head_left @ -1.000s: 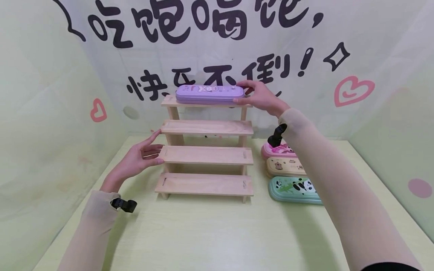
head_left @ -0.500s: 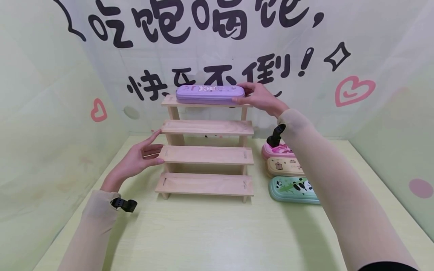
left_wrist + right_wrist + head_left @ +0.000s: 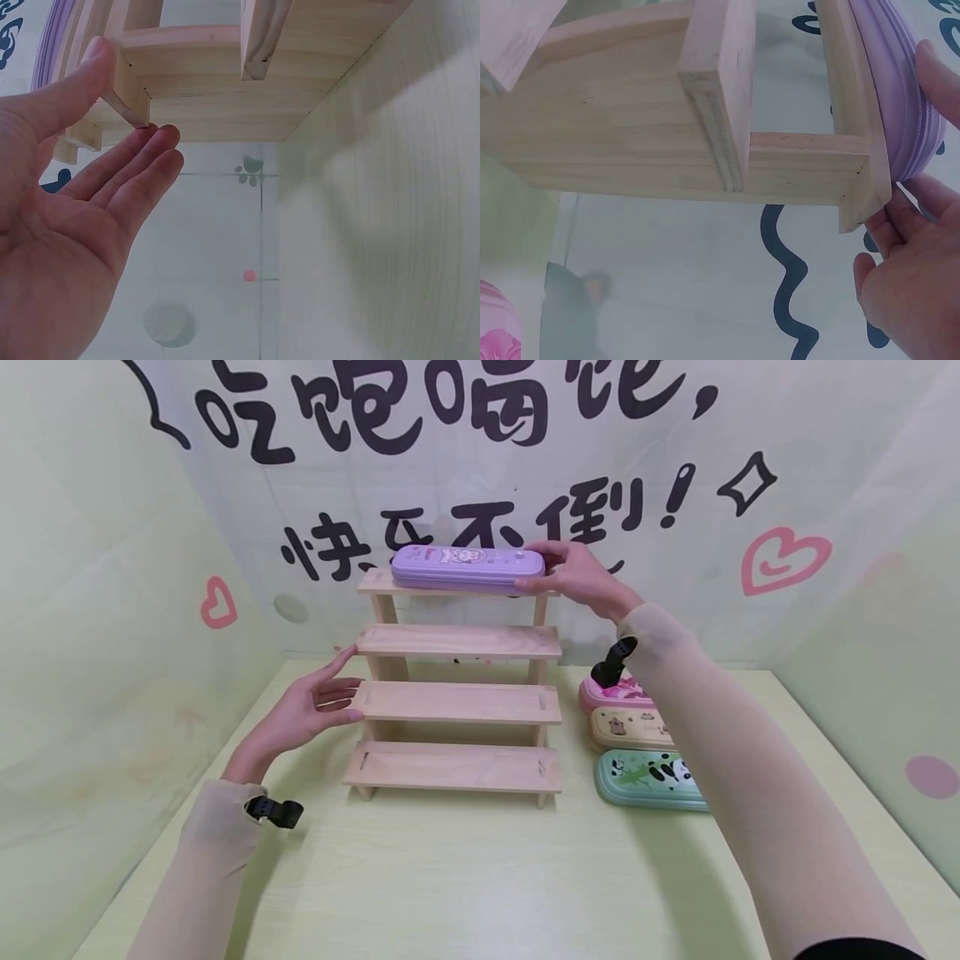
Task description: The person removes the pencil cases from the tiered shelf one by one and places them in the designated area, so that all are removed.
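Note:
A purple zippered pencil case [image 3: 465,567] with a cartoon print lies along the top shelf of a four-step wooden display rack [image 3: 457,700]. My right hand [image 3: 581,578] grips the case's right end, thumb in front and fingers behind; in the right wrist view the purple case [image 3: 900,90] sits against the shelf and some fingertips are hidden behind it. My left hand [image 3: 300,710] touches the rack's left side, with nearly straight fingers. In the left wrist view, the thumb and fingertips of the left hand [image 3: 75,217] meet opposite edges of one shelf's end.
To the right of the rack, pink [image 3: 611,692], beige [image 3: 630,728] and green panda-print [image 3: 648,779] pencil cases lie in a row on the pale tabletop [image 3: 450,877], partly covered by the right arm. A printed backdrop [image 3: 465,477] stands close behind the rack.
The purple pencil case has shifted slightly to the right on the top shelf, with my right hand still gripping its end. My left hand stays at the rack's side.

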A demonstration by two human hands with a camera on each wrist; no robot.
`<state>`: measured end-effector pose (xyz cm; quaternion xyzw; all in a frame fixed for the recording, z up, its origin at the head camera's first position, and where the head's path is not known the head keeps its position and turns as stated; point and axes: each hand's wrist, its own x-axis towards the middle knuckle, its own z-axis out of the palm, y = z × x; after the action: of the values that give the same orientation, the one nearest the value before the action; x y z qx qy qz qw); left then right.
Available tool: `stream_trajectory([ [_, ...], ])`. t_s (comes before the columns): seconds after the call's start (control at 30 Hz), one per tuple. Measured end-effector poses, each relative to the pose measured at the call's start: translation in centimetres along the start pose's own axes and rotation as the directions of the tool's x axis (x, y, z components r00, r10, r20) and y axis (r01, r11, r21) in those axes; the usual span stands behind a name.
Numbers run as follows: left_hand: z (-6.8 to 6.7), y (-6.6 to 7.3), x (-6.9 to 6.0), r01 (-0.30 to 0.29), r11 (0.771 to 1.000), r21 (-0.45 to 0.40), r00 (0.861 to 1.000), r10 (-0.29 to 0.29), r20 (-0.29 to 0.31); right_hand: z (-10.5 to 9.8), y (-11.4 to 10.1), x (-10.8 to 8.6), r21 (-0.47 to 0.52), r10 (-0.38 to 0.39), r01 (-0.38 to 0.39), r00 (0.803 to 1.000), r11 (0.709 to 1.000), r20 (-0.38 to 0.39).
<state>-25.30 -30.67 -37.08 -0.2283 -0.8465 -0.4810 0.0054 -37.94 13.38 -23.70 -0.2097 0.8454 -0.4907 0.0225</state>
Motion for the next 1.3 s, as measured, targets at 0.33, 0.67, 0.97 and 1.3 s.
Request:
stream_trajectory([
  [0.33, -0.1, 0.1, 0.0, 0.000, 1.000, 0.011, 1.000, 0.000, 0.004, -0.6, 0.0, -1.1, 0.023, -0.041, 0.041, 0.999, 0.999, -0.035],
  [0.67, -0.1, 0.1, 0.1, -0.012, 1.000, 0.013, 1.000, 0.012, 0.000, -0.8, -0.1, -2.4, 0.045, -0.033, 0.037, 0.996, 0.998, -0.078],
  [0.97, -0.1, 0.1, 0.2, -0.023, 1.000, 0.009, 1.000, 0.023, -0.003, -0.4, -0.2, -4.0, 0.021, -0.093, 0.097, 0.988, 0.995, -0.126],
  [1.3, 0.0, 0.2, 0.1, -0.022, 1.000, -0.006, 1.000, 0.022, -0.004, 0.3, 0.2, -5.9, 0.055, -0.145, 0.156, 0.976, 0.986, -0.163],
])
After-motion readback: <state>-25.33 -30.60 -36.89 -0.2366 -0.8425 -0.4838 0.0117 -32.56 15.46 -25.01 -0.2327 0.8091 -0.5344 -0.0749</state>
